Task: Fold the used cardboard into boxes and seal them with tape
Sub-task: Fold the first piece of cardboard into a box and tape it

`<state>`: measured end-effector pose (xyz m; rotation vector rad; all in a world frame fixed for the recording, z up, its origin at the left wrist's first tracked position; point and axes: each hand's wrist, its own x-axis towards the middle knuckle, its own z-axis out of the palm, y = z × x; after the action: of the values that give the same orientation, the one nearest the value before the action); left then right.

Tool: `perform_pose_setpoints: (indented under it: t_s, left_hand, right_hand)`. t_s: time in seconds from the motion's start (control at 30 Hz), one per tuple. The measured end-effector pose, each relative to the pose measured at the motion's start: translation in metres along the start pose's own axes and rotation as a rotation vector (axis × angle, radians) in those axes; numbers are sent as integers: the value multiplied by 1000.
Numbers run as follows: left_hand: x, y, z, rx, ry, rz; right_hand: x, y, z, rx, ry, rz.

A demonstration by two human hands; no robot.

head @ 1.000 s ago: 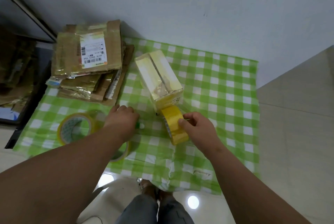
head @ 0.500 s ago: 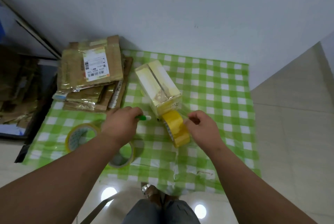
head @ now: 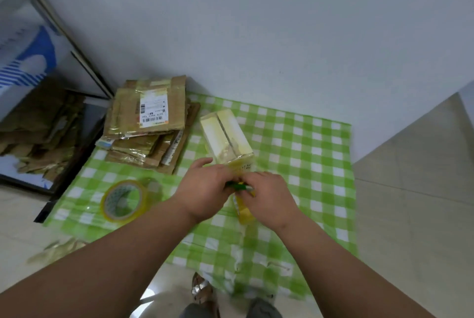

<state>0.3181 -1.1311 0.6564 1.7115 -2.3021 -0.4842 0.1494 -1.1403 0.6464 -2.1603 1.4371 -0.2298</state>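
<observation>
A folded box [head: 227,135] wrapped in yellow tape lies on the green checked cloth [head: 302,153]. Just in front of it stands a yellow tape roll [head: 243,211], mostly hidden under my hands. My left hand [head: 205,187] holds a small green cutter [head: 237,185] at the box's near end. My right hand [head: 269,197] meets it there, fingers curled at the cutter and the tape; what exactly it pinches is hidden. A stack of flattened used cardboard [head: 151,123] lies at the cloth's back left.
A second, larger tape roll [head: 124,201] lies on the cloth's left side. More flattened cardboard [head: 38,128] is piled on a dark surface to the far left. The wall runs behind the cloth. My feet [head: 202,289] stand at the cloth's near edge.
My left hand has carried the green cutter right to the box's near end. My right hand has shifted left to meet it above the yellow roll. The view has tilted upward.
</observation>
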Motion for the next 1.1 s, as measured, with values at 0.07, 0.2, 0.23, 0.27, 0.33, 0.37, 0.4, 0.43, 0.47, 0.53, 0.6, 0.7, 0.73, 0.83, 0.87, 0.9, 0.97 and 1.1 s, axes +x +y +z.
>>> perform_pose_setpoints:
  t_s: [0.07,0.2,0.23,0.27,0.33,0.37,0.4,0.43,0.47,0.53,0.6,0.7,0.73,0.83,0.87,0.9,0.97,1.1]
  left_hand:
    - [3,10,2,-13,22,-36]
    - [0,16,9,-76,164,-247]
    - [-2,16,9,-123,206,-342]
    - [-6,15,10,-177,216,-448]
    - [-12,15,14,-282,123,-662]
    - [-14,16,18,-332,67,-742]
    - [-15,18,23,-393,34,-804]
    - [-15,21,27,-471,23,-857]
    - [-14,24,31,-563,25,-901]
    - [-11,29,39,-746,36,-967]
    - [-6,33,44,-898,37,-1004]
    - [2,34,53,-1030,54,-1022]
    - [4,33,54,-1057,56,-1033]
    - [6,31,59,-1151,39,-1083]
    - [5,31,60,-1196,30,-1097]
    - [4,31,60,-1241,18,-1104]
    - [2,30,62,-1313,-1,-1110]
    - [-1,24,66,-1387,-19,-1075]
  right_hand:
    - [1,7,-5,-27,-29,-41]
    - [-3,32,-18,33,-88,-22]
    - [-4,40,-22,77,-83,25]
    - [-5,47,-27,113,-79,69]
    - [-6,58,-32,148,-80,107]
    - [-6,62,-34,153,-87,108]
    - [-6,64,-35,154,-97,105]
    - [-5,66,-35,157,-108,102]
    - [-5,68,-35,163,-119,99]
    - [-3,71,-32,180,-140,104]
    - [-1,73,-30,182,-166,108]
    - [3,74,-25,193,-186,101]
    - [4,75,-24,207,-186,102]
    - [4,76,-23,277,-195,108]
    - [4,75,-24,296,-198,103]
    - [4,75,-25,302,-200,93]
    - [5,73,-26,287,-210,68]
    - [10,70,-27,260,-268,50]
